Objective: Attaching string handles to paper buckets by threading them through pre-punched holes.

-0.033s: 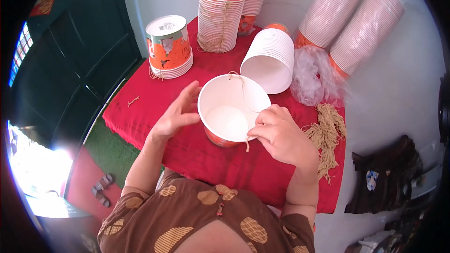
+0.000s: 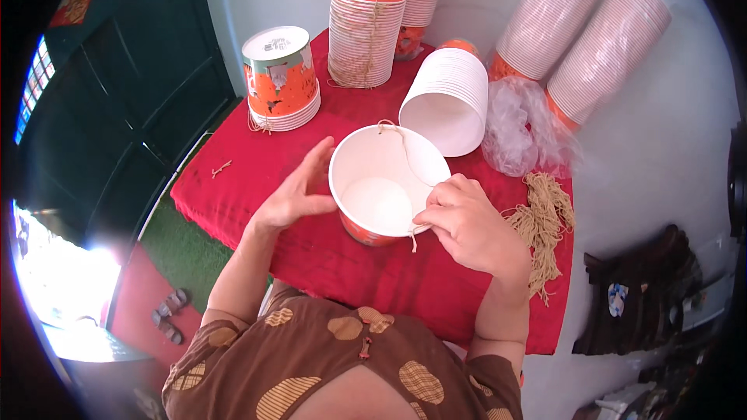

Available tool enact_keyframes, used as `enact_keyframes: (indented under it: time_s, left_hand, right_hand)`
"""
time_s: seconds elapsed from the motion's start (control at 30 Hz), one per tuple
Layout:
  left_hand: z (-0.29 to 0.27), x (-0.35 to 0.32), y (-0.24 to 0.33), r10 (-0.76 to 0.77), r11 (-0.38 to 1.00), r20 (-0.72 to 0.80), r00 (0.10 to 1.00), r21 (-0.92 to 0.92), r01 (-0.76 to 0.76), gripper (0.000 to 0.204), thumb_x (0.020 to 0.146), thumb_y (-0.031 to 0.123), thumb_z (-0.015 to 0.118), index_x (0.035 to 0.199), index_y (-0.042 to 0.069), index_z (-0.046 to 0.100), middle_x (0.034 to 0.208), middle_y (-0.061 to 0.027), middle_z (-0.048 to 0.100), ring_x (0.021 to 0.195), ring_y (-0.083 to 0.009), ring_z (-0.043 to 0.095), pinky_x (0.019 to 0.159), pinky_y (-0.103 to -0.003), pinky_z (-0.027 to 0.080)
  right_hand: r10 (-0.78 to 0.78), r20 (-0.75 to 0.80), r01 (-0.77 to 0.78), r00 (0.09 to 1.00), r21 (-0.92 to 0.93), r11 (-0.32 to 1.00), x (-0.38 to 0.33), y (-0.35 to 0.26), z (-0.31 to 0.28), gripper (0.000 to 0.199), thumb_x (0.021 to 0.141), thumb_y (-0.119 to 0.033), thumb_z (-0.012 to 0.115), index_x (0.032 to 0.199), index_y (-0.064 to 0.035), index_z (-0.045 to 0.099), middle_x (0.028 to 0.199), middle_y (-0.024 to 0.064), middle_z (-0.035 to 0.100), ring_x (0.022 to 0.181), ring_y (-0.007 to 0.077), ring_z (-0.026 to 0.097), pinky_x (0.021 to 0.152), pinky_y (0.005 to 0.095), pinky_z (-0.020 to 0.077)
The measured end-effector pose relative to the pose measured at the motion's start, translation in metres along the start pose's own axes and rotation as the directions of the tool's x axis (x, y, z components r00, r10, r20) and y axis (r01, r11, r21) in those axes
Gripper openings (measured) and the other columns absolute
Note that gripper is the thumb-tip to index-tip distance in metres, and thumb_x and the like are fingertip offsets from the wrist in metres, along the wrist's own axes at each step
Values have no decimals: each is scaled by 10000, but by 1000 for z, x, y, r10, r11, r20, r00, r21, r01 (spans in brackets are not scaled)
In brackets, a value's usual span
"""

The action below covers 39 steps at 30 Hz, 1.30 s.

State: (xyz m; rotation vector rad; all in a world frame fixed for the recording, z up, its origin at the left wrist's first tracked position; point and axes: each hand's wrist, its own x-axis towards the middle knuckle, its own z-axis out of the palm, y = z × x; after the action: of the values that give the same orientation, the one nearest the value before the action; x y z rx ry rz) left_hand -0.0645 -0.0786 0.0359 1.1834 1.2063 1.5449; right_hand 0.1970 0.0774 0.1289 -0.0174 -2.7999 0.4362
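A paper bucket (image 2: pixel 366 157), white inside and orange outside, stands upright on the red-covered table in front of me. A thin tan string (image 2: pixel 404 140) comes through the far rim and runs down inside toward the near right rim, where a short end hangs outside. There my right hand (image 2: pixel 467 222) pinches the string against the rim, its fingertips partly hidden. At the bucket's left side my left hand (image 2: pixel 297 190) is open, thumb and fingers apart, the thumb close to the wall; whether it touches, I cannot tell.
Behind lies a sideways stack of white buckets (image 2: pixel 443 101). Upside-down orange buckets (image 2: pixel 280 82) stand back left, a taller stack (image 2: pixel 362 39) beside them. Wrapped stacks (image 2: pixel 611 47) lean at the wall near crumpled plastic (image 2: pixel 521 124). A bundle of tan strings (image 2: pixel 545 225) lies right on the red cloth (image 2: pixel 373 288).
The string's hanging end and its loop inside the bucket have shifted slightly. Both hands keep nearly the same place.
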Motion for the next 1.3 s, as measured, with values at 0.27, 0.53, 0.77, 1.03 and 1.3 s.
enact_keyframes:
  time_s: [0.27, 0.53, 0.77, 1.03, 1.3]
  left_hand:
    - [26, 1, 8, 7, 958, 90, 996, 284, -32, 1261, 663, 253, 895, 1561, 28, 37, 1592, -177, 214, 1495, -268, 170, 1213, -393, 172]
    - [51, -31, 7, 42, 908, 63, 997, 414, -64, 1265, 684, 301, 906, 1546, -4, 31, 1356, -184, 526, 1334, -272, 457, 1156, -436, 295]
    - [35, -19, 3, 255, 828, -3, 967, 517, -217, 480, 884, -12, 600, 1354, 4, 505, 1151, -149, 609, 1007, -225, 654, 891, -334, 517]
    - [42, 31, 36, 361, 606, 270, 893, 659, -445, 692, 832, -170, 429, 1477, 69, 357, 1491, -201, 410, 1328, -348, 476, 1052, -430, 464]
    - [46, 29, 52, 257, 547, 362, 896, 710, -444, 639, 834, -87, 535, 1441, 63, 403, 1197, -177, 607, 1082, -352, 609, 875, -430, 532]
  right_hand:
    - [26, -102, 18, 994, 408, 913, -3, 9, -24, 236, 790, 55, 609, 1002, 6, 700, 1025, 99, 660, 964, 237, 597, 840, 340, 489]
    - [501, -203, -321, 842, 558, 765, 4, 25, -6, 168, 925, -98, 624, 990, 43, 689, 867, 50, 668, 741, 80, 579, 648, 251, 462]
    - [562, -133, -336, 816, 683, 649, 11, 36, -6, 174, 929, -120, 614, 946, 28, 704, 712, -2, 617, 652, 48, 524, 592, 224, 410]
    - [414, -121, -78, 902, 898, 432, 2, 32, -16, 198, 922, -91, 561, 956, 69, 673, 732, 30, 594, 647, 117, 554, 614, 264, 448]
    - [101, -357, 334, 929, 923, 192, -11, 31, -29, 260, 946, -171, 592, 1023, 75, 629, 861, 86, 541, 647, 173, 535, 606, 294, 443]
